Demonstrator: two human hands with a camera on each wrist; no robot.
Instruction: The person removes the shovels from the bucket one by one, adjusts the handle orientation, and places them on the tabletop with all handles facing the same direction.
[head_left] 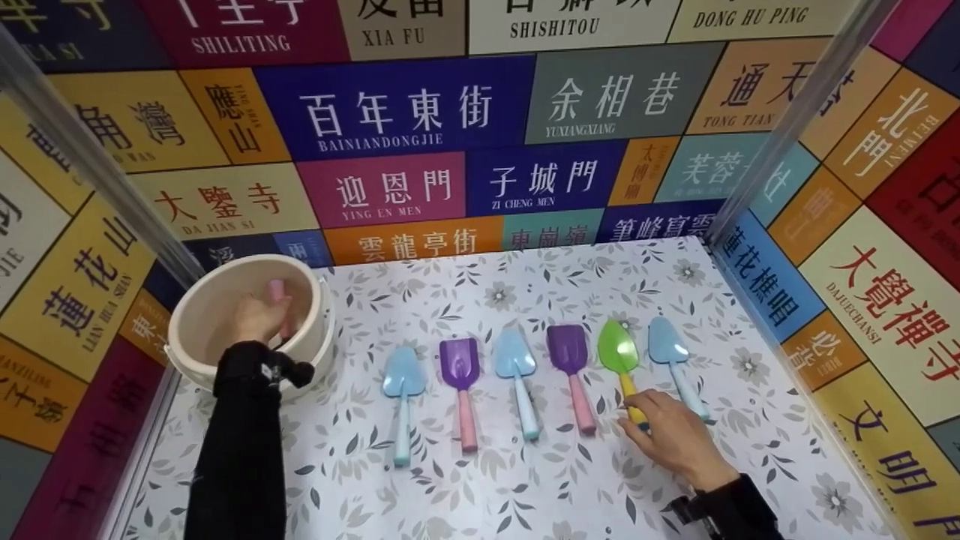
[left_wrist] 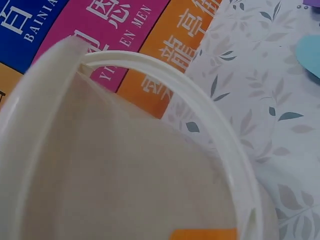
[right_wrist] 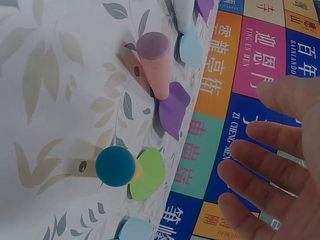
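Inside the cream bucket (head_left: 187, 330) my left hand (head_left: 259, 319) grips a pink handle (head_left: 277, 289); the tool's other end is hidden by the bucket and hand. My right hand (head_left: 671, 435), fingers spread in the right wrist view, hovers by the handle end of a green toy trowel (head_left: 617, 346) with a yellow, blue-tipped handle. Beside that trowel lie a light blue trowel (head_left: 667, 341) to its right and a purple shovel (head_left: 568, 349) with a pink handle to its left.
Further left in the row lie a light blue trowel (head_left: 512, 352), another purple shovel (head_left: 459, 364) and a light blue trowel (head_left: 403, 373). The bucket's handle (left_wrist: 200, 105) arches at its side. An orange piece (left_wrist: 205, 234) shows inside. Sign-patterned walls (head_left: 397, 112) enclose the flowered table (head_left: 510, 495).
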